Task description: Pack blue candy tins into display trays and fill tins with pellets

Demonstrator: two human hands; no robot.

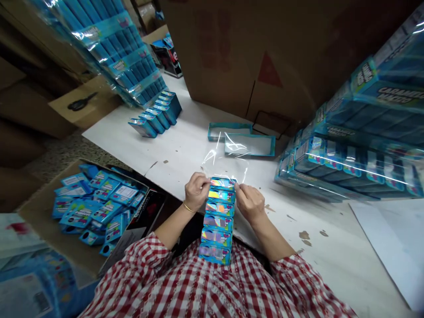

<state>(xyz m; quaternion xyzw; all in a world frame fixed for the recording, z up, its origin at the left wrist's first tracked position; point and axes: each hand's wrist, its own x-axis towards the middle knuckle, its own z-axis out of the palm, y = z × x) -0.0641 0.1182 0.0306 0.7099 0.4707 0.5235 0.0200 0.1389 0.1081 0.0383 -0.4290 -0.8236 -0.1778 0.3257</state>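
A row of several small blue boxes (217, 223) runs from the table's front edge toward my checked shirt. Clear plastic film (228, 163) spreads over the table beyond the far end of the row. My left hand (197, 192) is closed in a pinch at the row's far left corner. At the far right corner my right hand (249, 201) pinches too, fingers curled. The film's edge seems to lie between the fingertips of both hands, though it is hard to make out. Two shallow blue trays (229, 128) with white insides lie beyond the film.
A carton of loose blue boxes (36, 212) stands at the left. More small boxes (159, 115) stand on the white table (188, 159). Wrapped stacks (115, 53) (344, 145) rise at back left and right, with a large cardboard box (228, 66) behind.
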